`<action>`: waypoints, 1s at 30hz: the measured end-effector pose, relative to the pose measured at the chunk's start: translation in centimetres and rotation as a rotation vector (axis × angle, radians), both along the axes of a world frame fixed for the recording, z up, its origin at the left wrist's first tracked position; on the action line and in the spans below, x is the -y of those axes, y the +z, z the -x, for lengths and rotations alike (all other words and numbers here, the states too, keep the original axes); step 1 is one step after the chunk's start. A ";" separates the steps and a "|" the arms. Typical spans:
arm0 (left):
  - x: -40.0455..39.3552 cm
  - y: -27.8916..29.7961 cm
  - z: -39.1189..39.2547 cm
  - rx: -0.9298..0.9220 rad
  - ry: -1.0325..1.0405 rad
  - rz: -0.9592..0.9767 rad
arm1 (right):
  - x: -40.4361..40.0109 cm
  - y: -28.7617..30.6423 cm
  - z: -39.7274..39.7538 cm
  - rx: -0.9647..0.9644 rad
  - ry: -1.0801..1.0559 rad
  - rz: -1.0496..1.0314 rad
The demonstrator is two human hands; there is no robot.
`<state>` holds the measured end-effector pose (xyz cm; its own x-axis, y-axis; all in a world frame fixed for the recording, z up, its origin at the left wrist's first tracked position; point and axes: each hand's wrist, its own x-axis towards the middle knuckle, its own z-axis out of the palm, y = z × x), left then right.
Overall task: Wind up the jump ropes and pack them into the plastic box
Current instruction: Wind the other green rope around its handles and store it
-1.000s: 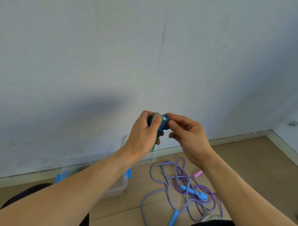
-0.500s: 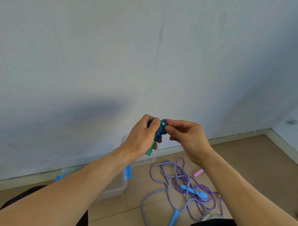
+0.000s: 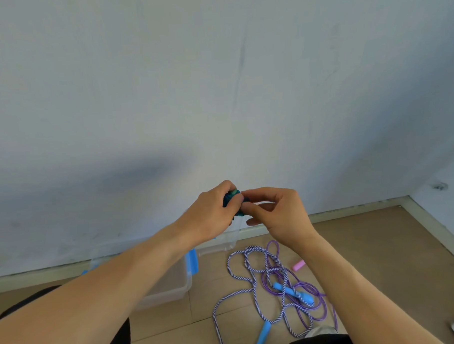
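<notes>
Wound blue rope bundle (image 3: pixel 233 201) mostly hidden between the hands; only a dark blue and teal patch shows, its shape unclear. Clear plastic box (image 3: pixel 173 288) on the floor (image 3: pixel 380 243) by the wall (image 3: pixel 216 81), largely covered by the left forearm; blue latch (image 3: pixel 192 261) visible, contents hard to make out. Left hand (image 3: pixel 209 214) curled around the bundle, held up in front of the wall. Right hand (image 3: pixel 279 211) pinches the bundle's right side, thumb and fingers bent. On the floor right of the box: striped white-purple rope (image 3: pixel 248 290) tangled with a purple rope (image 3: pixel 317 298), blue handles (image 3: pixel 295 293), one cut off at bottom edge. Pink handle (image 3: pixel 298 265) just beside the tangle.
</notes>
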<state>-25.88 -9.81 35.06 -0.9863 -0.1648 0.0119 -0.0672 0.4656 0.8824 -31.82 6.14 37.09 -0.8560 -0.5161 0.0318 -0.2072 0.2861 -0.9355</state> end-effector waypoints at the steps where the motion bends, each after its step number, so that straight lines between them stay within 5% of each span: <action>1: -0.1 0.0 0.0 0.009 -0.038 0.016 | -0.1 0.0 0.1 0.012 -0.012 -0.006; 8: -0.6 0.0 0.6 0.137 -0.118 -0.002 | -0.5 0.0 0.6 -0.346 0.041 -0.256; 15: 0.8 0.4 0.7 0.314 -0.299 -0.081 | -0.5 -0.4 0.4 -0.135 0.007 -0.179; 21: 0.2 0.2 0.6 0.246 -0.218 -0.537 | -0.1 -0.1 -0.1 -0.143 0.025 -0.162; 26: -0.3 0.1 0.3 0.205 -0.284 -0.291 | -0.3 0.3 -0.1 -0.110 0.016 -0.089; 30: 0.1 0.3 0.4 0.313 -0.382 -0.241 | -0.5 -0.2 0.1 -0.232 0.014 -0.269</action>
